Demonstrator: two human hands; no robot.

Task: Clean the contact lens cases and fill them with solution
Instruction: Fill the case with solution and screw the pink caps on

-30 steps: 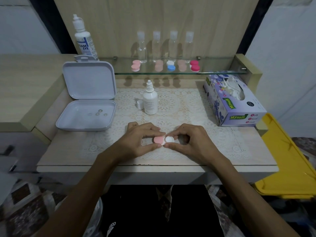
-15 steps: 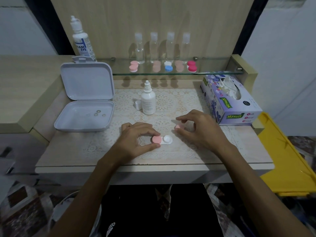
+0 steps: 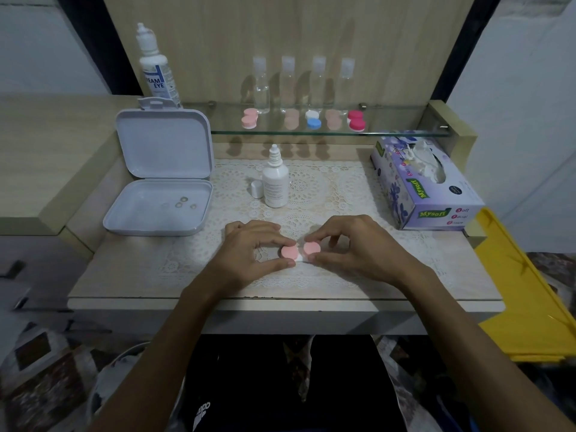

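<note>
My right hand (image 3: 358, 247) pinches the right pink cap (image 3: 312, 248) between thumb and forefinger; my left hand (image 3: 249, 254) pinches the left pink cap (image 3: 290, 251) the same way, steadying the contact lens case (image 3: 300, 258) on the lace mat (image 3: 314, 188), near the table's front edge. I judge it light, rigid plastic, likely slick — best gripped at the cap rims. Two round pink caps on a white base — small, flat, joined side by side.

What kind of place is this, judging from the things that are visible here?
Probably a home vanity or dressing table set up for contact lens care. A glass shelf holds several lens cases and clear bottles, and a tissue box stands on a lace mat.
</note>
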